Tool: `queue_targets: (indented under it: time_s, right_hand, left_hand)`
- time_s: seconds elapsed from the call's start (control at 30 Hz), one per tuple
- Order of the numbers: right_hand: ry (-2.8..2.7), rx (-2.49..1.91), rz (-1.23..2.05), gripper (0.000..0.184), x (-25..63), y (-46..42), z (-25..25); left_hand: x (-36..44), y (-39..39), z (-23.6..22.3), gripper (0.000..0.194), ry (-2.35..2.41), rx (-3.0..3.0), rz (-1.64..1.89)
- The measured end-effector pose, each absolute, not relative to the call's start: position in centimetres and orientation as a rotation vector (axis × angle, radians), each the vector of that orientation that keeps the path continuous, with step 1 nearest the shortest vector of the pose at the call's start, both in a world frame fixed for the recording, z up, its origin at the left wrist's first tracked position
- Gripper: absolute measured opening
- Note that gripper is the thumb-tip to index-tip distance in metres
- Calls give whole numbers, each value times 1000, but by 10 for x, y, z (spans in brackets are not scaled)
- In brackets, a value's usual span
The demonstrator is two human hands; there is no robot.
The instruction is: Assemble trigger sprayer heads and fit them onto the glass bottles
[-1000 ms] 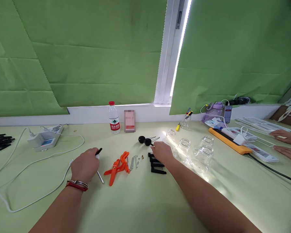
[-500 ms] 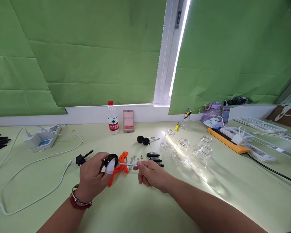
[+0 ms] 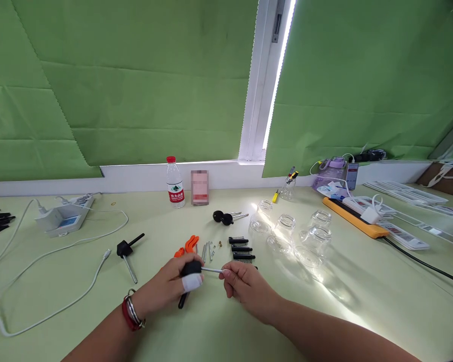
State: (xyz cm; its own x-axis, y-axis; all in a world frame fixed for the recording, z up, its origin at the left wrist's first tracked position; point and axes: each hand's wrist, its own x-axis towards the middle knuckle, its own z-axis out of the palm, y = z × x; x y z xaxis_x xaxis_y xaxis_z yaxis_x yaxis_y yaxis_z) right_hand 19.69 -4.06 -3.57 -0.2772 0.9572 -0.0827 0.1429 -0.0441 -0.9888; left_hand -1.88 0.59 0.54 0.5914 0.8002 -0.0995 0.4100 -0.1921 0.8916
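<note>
My left hand (image 3: 173, 285), a white wrap on its thumb, is closed around a round black knob (image 3: 191, 268). A black arm (image 3: 183, 300) sticks out below that hand. From the knob a thin metal rod (image 3: 211, 270) runs right, its far end pinched between the thumb and fingers of my right hand (image 3: 245, 289). Behind my left hand lie orange clamp-like pieces (image 3: 191, 243), partly hidden. To the left rests a similar black piece with an arm and rod (image 3: 124, 249). Two black round heads with metal rods (image 3: 223, 217) lie farther back.
Several black pieces with springs (image 3: 241, 249) and small screws (image 3: 207, 250) lie near my hands. Clear glass vessels (image 3: 283, 234) stand right, before an orange power strip (image 3: 357, 218). A water bottle (image 3: 175, 183) is behind; a white cable (image 3: 60, 251) loops left.
My left hand set one rodded black piece down on the left. My right hand brought another from the back group to the middle. Both hands now hold it, lower and slightly right.
</note>
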Motion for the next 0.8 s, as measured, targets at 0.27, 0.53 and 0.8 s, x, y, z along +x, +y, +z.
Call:
queue_targets:
  time_s: [0.27, 0.53, 0.8]
  right_hand:
    - [-2064, -1423, 268, 36, 227, -29, -28]
    - [-2326, -1737, 211, 65, 235, 16, -51]
    - [-2428, -1594, 168, 61, 255, 39, -47]
  left_hand:
    - [-17, 7, 4, 27, 958, 1911, 279]
    - [-18, 6, 3, 29, 969, 2057, 153]
    - [-17, 8, -3, 29, 945, 2066, 146]
